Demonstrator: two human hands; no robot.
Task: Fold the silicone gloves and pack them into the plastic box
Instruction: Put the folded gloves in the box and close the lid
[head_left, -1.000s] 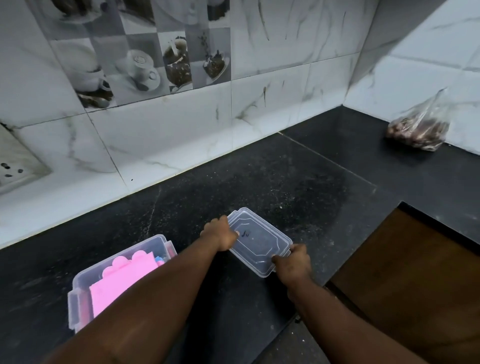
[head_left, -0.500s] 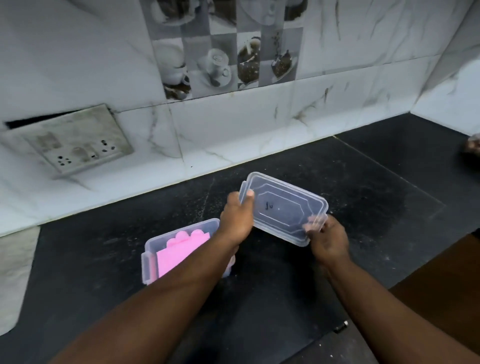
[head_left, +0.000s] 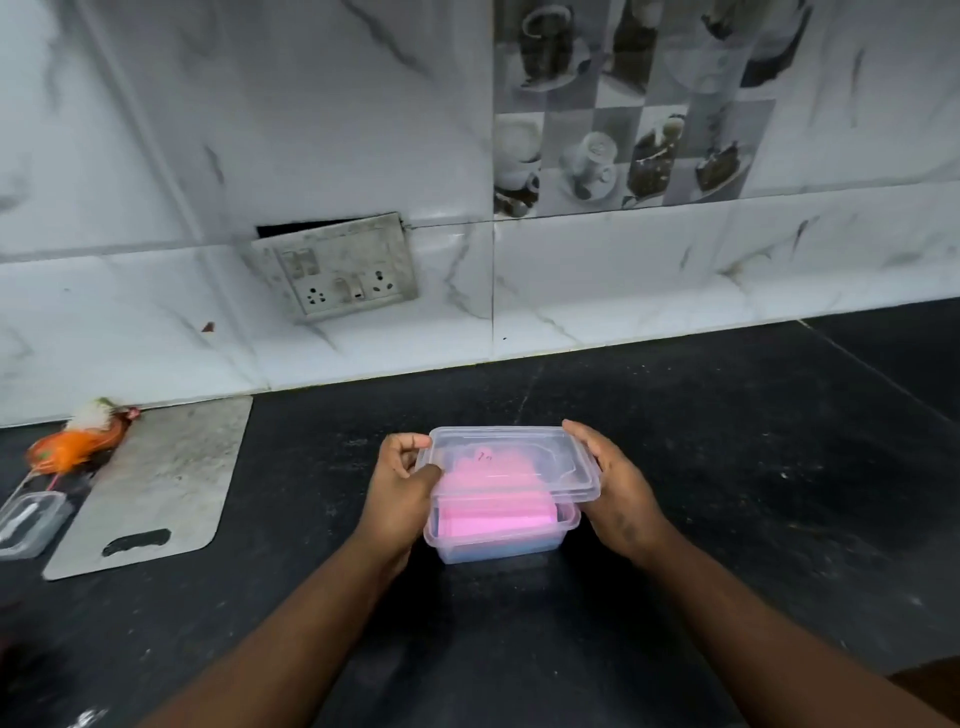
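Note:
A clear plastic box (head_left: 498, 543) stands on the black counter in the middle of the view. Inside it lie a folded pink silicone glove (head_left: 493, 512) and a blue one (head_left: 498, 552) beneath it. A clear lid (head_left: 511, 457) sits over the box, tilted, its near edge raised above the rim. My left hand (head_left: 402, 486) grips the lid's left end and my right hand (head_left: 615, 486) grips its right end.
A grey marble cutting board (head_left: 156, 483) lies at the left, with orange and white scraps (head_left: 78, 439) at its far corner and a small clear container (head_left: 26, 522) beside it. A socket plate (head_left: 335, 267) hangs on the tiled wall behind.
Both hands lifted the lid off the counter at the right, carried it left, and set it over the box with the gloves.

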